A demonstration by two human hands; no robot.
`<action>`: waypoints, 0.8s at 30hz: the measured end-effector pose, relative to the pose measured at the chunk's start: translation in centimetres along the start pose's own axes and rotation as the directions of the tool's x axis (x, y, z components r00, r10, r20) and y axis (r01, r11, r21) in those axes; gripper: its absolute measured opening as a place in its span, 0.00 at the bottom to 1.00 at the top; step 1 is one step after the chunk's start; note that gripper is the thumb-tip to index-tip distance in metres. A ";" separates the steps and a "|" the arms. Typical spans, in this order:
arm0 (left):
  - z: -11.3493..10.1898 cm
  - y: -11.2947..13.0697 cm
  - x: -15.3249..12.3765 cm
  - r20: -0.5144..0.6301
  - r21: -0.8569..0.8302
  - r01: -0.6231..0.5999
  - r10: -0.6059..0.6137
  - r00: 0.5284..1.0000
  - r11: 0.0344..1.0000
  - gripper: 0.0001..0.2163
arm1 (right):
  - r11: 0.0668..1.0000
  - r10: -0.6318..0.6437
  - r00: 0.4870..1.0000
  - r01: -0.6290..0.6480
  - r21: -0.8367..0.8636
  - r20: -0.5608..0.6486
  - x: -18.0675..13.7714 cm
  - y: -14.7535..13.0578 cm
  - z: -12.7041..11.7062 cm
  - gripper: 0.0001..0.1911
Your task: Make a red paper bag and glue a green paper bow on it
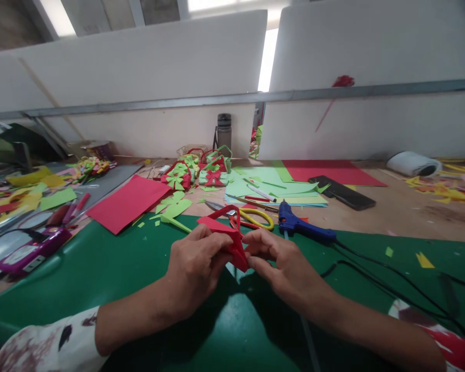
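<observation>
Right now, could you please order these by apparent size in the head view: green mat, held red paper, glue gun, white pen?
1. Green mat
2. Held red paper, glue gun: unsure; the paper is nearer, partly covered
3. White pen

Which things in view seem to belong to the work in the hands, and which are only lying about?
Probably the job:
- folded red paper piece, held
- blue glue gun
- yellow-handled scissors

Probably just lying about:
- dark phone
- dark bottle
- white roll
</observation>
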State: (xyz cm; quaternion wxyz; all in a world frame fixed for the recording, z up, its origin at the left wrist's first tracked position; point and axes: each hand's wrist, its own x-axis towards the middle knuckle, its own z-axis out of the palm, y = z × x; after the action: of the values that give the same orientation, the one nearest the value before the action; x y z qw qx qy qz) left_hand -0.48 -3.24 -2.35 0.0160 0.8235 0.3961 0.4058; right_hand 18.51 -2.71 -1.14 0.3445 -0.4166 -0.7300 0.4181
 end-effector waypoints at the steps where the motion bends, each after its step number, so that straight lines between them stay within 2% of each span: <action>1: 0.0 0.1 0.1 -0.004 -0.002 0.001 -0.001 1.000 1.000 0.04 | 0.999 0.032 0.999 -0.032 0.010 -0.009 0.0 0.0 0.0 0.09; 5: 0.3 0.3 0.2 -0.050 -0.034 -0.012 0.010 0.999 0.999 0.05 | 0.994 0.109 0.994 -0.109 0.016 -0.005 0.1 -0.2 0.2 0.12; 9: 0.7 0.6 0.4 -0.046 -0.020 -0.005 0.004 0.999 1.000 0.04 | 0.994 0.101 0.994 -0.102 -0.043 -0.029 0.4 -0.2 0.3 0.02; 12: 0.6 0.8 0.7 -0.046 -0.007 -0.065 0.064 0.997 0.998 0.07 | 0.993 0.104 0.994 -0.106 -0.043 -0.036 0.6 -0.1 0.2 0.04; 15: -0.5 1.0 1.1 -0.137 0.003 -0.210 0.208 0.968 0.978 0.12 | 0.992 0.110 0.992 -0.113 -0.047 -0.061 0.7 -0.1 -0.1 0.04; 17: -1.6 0.9 1.0 -0.216 0.033 -0.203 0.206 0.954 0.979 0.13 | 0.991 0.127 0.989 -0.129 -0.021 -0.078 0.8 -0.1 -0.4 0.04; 19: -2.6 0.3 0.8 -0.274 0.041 -0.041 0.051 0.960 0.998 0.11 | 0.990 0.141 0.986 -0.138 0.041 -0.089 1.0 0.0 -0.7 0.05; 21: -3.3 -0.6 0.5 -0.275 -0.056 0.223 -0.229 0.934 0.973 0.06 | 0.982 0.159 0.983 -0.149 0.117 -0.087 1.3 0.2 -1.0 0.06; 22: -3.4 -1.2 0.4 -0.220 -0.144 0.370 -0.394 0.892 0.918 0.07 | 0.976 0.173 0.981 -0.159 0.148 -0.088 1.4 0.3 -1.2 0.07; 24: -3.3 -2.2 0.2 0.009 -0.313 0.634 -0.666 0.746 0.707 0.12 | 0.961 0.204 0.975 -0.182 0.207 -0.089 1.7 0.6 -1.5 0.07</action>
State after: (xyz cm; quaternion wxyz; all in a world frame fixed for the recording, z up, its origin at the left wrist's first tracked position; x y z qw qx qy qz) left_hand -4.07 -2.60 -0.77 0.2604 0.5964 0.5955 0.4711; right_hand 19.30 -0.55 -0.81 0.3812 -0.4719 -0.6207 0.4968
